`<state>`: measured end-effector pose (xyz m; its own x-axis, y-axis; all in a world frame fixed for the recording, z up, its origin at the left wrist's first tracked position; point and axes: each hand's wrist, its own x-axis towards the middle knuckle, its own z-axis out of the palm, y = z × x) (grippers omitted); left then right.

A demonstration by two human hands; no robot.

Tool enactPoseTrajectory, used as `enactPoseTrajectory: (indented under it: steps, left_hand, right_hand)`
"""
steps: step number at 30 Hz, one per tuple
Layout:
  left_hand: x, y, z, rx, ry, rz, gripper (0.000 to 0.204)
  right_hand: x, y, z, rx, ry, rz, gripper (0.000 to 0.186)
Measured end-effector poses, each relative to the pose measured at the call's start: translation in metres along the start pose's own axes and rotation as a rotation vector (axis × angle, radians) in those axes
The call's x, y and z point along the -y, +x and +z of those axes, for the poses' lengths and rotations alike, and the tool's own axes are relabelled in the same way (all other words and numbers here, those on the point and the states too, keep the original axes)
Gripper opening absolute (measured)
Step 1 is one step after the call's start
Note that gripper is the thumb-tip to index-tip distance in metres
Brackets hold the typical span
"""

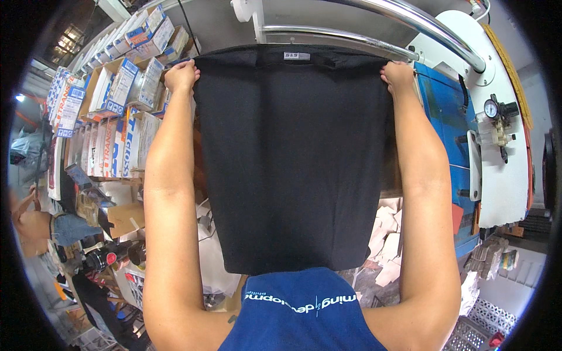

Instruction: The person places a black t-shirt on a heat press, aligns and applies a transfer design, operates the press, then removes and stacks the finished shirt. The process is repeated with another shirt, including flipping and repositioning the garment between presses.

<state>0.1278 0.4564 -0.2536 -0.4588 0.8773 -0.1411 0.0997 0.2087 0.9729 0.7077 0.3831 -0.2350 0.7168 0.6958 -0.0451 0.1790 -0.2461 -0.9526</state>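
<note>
I hold a black garment (293, 164) stretched out flat in front of me, its top edge with a small white label facing away. My left hand (180, 76) grips the upper left corner. My right hand (398, 75) grips the upper right corner. Both arms reach straight forward, and the cloth hangs down between them toward my blue shirt (298, 313). The far edge of the garment sits just before a machine's shiny metal bars (351, 36).
A white and blue machine (462, 99) with a pressure gauge (492, 108) stands at right. Stacked cardboard boxes (111, 99) fill shelves at left. Paper scraps (389, 240) lie below. Another person (35, 225) is at the far left.
</note>
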Motion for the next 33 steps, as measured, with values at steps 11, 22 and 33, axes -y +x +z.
enactPoseTrajectory:
  steps: [11,22,33]
  left_hand:
    - [-0.001,-0.148,0.093,0.523,0.869,1.035,0.024]
    - [0.022,-0.254,-0.001,0.443,0.913,0.893,0.051]
    - [0.195,-0.373,-0.230,0.619,-0.385,-0.897,0.059]
  right_hand:
    - [0.006,-0.163,0.076,0.480,-0.912,-0.849,0.041]
    - [-0.018,-0.267,-0.014,0.405,-0.885,-0.803,0.060]
    - [-0.185,-0.395,-0.237,0.589,0.659,0.910,0.060]
